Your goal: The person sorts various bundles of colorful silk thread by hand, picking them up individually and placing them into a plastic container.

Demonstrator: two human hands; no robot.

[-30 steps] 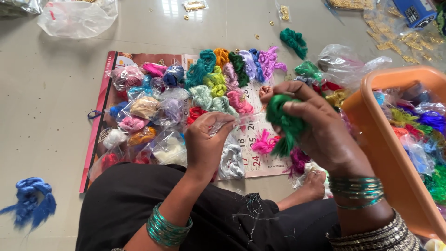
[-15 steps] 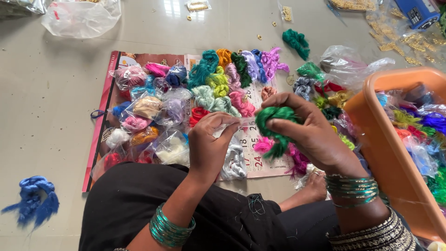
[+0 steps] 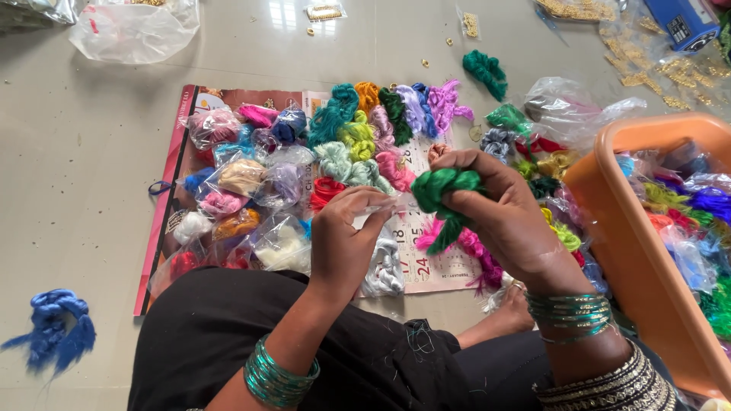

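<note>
The green thread skein [image 3: 445,199] sits pinched in my right hand [image 3: 502,217] above the calendar sheet [image 3: 426,259]. My left hand [image 3: 346,243] grips a thin clear plastic bag [image 3: 392,204] beside it. Silky, twisted coloured skeins [image 3: 358,141] crowd the sheet; an orange plastic tub [image 3: 609,198] stands right.

On the grey floor we see a blue thread bundle [image 3: 49,329] lying apart at the left; a wall calendar [image 3: 426,262] carries many coloured skeins; an orange plastic tub [image 3: 647,251] stands at the right; a clear plastic bag [image 3: 133,30] lies at the top left.
</note>
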